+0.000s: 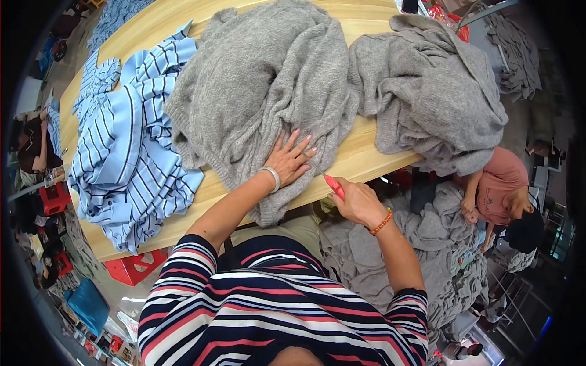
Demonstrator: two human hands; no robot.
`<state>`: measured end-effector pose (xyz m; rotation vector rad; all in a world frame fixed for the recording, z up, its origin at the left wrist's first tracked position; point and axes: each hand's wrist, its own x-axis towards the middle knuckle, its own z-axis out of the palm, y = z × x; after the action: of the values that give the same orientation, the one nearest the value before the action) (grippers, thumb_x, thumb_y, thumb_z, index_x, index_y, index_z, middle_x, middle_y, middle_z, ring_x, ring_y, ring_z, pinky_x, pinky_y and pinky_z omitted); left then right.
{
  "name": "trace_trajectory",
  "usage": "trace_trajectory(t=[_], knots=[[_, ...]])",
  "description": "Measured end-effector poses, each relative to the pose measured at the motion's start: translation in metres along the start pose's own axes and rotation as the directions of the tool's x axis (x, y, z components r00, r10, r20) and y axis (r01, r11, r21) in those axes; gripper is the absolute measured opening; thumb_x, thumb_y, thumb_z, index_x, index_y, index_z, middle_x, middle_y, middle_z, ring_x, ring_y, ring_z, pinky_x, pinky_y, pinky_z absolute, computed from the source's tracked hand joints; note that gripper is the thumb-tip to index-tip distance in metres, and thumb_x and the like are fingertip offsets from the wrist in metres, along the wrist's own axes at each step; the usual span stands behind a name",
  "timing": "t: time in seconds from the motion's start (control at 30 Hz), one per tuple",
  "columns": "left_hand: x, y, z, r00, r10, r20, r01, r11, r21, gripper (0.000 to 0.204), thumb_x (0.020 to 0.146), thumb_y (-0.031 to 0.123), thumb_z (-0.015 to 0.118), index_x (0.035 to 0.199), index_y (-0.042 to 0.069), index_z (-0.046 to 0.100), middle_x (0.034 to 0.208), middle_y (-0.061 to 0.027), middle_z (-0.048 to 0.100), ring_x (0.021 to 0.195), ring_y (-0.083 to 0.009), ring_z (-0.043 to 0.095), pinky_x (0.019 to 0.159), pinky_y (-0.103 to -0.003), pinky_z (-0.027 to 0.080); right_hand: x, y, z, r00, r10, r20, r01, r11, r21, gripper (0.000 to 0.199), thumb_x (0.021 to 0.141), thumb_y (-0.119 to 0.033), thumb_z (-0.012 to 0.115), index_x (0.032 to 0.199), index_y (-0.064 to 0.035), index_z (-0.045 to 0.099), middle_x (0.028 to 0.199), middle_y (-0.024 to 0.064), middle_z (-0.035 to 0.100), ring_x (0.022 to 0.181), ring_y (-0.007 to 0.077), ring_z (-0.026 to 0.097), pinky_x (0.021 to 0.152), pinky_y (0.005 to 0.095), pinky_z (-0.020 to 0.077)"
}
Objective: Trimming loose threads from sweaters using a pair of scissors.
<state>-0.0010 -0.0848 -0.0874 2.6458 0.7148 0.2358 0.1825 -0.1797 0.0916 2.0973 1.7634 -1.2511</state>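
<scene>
My left hand (289, 162) lies palm down on a grey knitted garment (244, 73), fingers spread. This garment is heaped in front of me, and its lower end hangs over the table's near edge. In my right hand (364, 205) is a red-handled tool (333, 185) with a thin metal shaft. The shaft points up and left toward the fingers of my left hand, at the cloth. Its tip is too small to make out, so I cannot tell what kind of tool it is.
Blue striped garments (122, 146) are piled on the left of the wooden table (372, 143). Another grey knit heap (433, 85) lies on the right. Below the table's right side sit more grey knits (421, 232), beside a person in a pink shirt (500, 183). A red stool (131, 268) stands lower left.
</scene>
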Motion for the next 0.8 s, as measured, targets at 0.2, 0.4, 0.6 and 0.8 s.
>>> trace_trajectory(t=[0.2, 0.4, 0.6, 0.8], knots=[[-0.001, 0.001, -0.002, 1.000, 0.005, 0.016, -0.006, 1.000, 0.016, 0.051, 0.087, 0.040, 0.056, 0.134, 0.023, 0.048, 0.149, -0.0080, 0.032, 0.141, -0.0368, 0.017, 0.111, -0.060, 0.009, 0.005, -0.005, 0.005, 1.000, -0.025, 0.007, 0.025, 1.000, 0.009, 0.040, 0.087, -0.028, 0.055, 0.120, -0.0052, 0.052, 0.091, 0.0274, 0.064, 0.090, 0.0431, 0.061, 0.081, 0.0480, 0.0479], [-0.043, 0.023, -0.035, 0.983, -0.167, 0.075, 0.165, 0.986, 0.039, 0.054, 0.084, 0.037, 0.060, 0.132, 0.013, 0.049, 0.141, -0.0117, 0.040, 0.140, -0.0364, 0.020, 0.112, -0.056, 0.011, -0.006, 0.004, 0.009, 0.996, -0.001, -0.091, 0.006, 0.998, 0.055, 0.041, 0.088, -0.028, 0.055, 0.122, -0.0055, 0.052, 0.089, 0.0283, 0.064, 0.087, 0.0439, 0.062, 0.080, 0.0493, 0.0481], [-0.052, 0.013, -0.018, 0.996, -0.090, -0.007, 0.089, 0.993, -0.076, 0.050, 0.084, 0.035, 0.061, 0.128, 0.014, 0.053, 0.136, -0.0109, 0.046, 0.136, -0.0408, 0.026, 0.111, -0.053, 0.018, -0.009, -0.018, 0.017, 0.999, -0.033, 0.003, 0.033, 0.999, -0.022, 0.039, 0.087, -0.029, 0.056, 0.120, -0.0068, 0.053, 0.086, 0.0273, 0.064, 0.084, 0.0441, 0.062, 0.077, 0.0503, 0.0486], [-0.051, -0.003, -0.013, 0.998, -0.067, -0.012, 0.066, 0.991, -0.117, 0.045, 0.083, 0.037, 0.061, 0.124, 0.019, 0.057, 0.140, -0.0060, 0.044, 0.136, -0.0414, 0.025, 0.111, -0.054, 0.019, 0.001, -0.026, 0.016, 0.995, -0.073, -0.064, 0.066, 0.992, -0.111, 0.034, 0.087, -0.027, 0.055, 0.114, -0.0058, 0.054, 0.083, 0.0249, 0.065, 0.081, 0.0429, 0.064, 0.075, 0.0502, 0.0495]])
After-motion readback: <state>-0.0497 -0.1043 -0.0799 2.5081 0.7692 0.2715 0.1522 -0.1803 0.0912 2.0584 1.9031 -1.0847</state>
